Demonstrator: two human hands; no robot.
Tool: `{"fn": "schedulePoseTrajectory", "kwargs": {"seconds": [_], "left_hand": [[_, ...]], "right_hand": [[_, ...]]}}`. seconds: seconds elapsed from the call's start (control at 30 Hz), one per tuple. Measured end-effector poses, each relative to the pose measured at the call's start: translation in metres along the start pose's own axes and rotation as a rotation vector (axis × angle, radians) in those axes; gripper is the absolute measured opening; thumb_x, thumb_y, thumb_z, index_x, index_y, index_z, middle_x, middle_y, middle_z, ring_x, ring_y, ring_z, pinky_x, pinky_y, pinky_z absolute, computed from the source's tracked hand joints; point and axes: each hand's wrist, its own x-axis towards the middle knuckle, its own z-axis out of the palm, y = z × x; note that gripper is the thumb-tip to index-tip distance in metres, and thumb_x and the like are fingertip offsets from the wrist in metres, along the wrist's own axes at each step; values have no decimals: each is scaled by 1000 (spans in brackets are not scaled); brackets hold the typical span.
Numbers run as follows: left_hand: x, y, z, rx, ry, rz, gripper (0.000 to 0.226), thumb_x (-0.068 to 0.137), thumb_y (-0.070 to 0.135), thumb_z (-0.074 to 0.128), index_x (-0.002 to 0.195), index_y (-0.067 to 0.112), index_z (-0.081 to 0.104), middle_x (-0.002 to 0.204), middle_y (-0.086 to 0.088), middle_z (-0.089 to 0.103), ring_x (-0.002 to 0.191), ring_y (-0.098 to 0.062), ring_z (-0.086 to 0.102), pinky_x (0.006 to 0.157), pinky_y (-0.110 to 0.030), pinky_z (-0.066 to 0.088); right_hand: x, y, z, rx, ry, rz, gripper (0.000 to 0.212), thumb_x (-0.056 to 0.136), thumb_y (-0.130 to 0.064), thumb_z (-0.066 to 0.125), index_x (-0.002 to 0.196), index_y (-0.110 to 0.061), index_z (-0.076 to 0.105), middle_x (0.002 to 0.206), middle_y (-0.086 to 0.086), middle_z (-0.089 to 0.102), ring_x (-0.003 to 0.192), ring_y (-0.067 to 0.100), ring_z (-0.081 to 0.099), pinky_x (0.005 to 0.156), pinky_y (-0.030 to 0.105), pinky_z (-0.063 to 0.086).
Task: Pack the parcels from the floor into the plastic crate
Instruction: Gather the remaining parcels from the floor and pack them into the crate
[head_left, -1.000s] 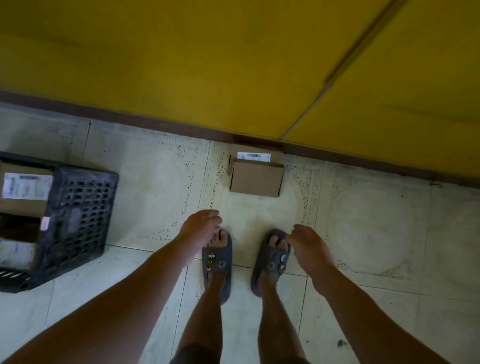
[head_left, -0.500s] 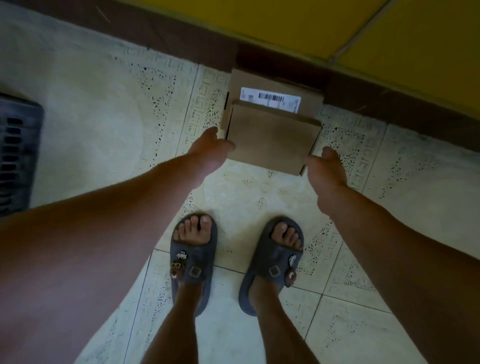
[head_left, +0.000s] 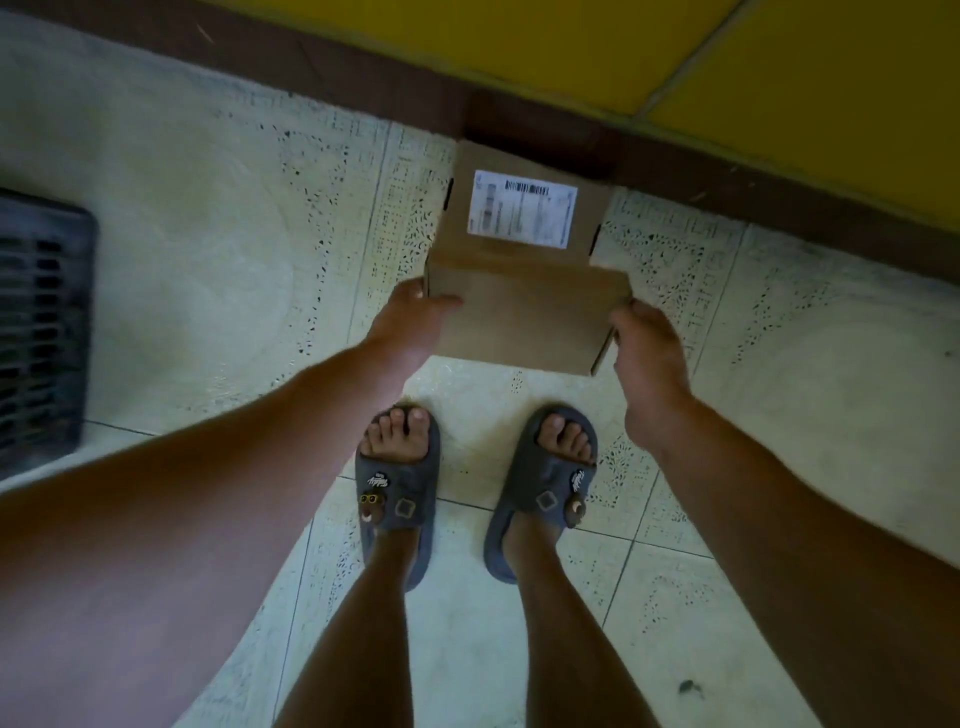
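Note:
A brown cardboard parcel (head_left: 524, 306) with a white barcode label on top sits on the tiled floor against the skirting, just ahead of my feet. My left hand (head_left: 415, 322) grips its left side, with the thumb lying across the near face. On the right side my right hand (head_left: 649, 353) holds the parcel, fingers curled round the edge. The dark plastic crate (head_left: 47, 322) shows only as a slatted corner at the left edge of the head view, well to the left of the parcel. Its inside is out of sight.
A yellow wall (head_left: 779, 67) with a dark brown skirting (head_left: 337, 73) runs right behind the parcel. My feet in grey slippers (head_left: 397, 499) stand on the pale patterned floor tiles just below it.
My hands came down from above my feet to either side of the parcel and now hold it. The view has dropped closer, so the crate has slid mostly out of frame at left.

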Motion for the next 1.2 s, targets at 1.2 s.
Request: {"fn": "schedulePoseTrajectory", "kwargs": {"seconds": [1.2], "left_hand": [[-604, -38, -287, -1070, 517, 72, 31, 93, 7, 56, 124, 10, 60, 136, -9, 54, 122, -22, 52, 101, -33, 44]], "right_hand": [[-581, -127, -66, 54, -441, -334, 13, 90, -9, 63, 101, -15, 67, 108, 7, 67, 101, 21, 64, 81, 30, 52]]}}
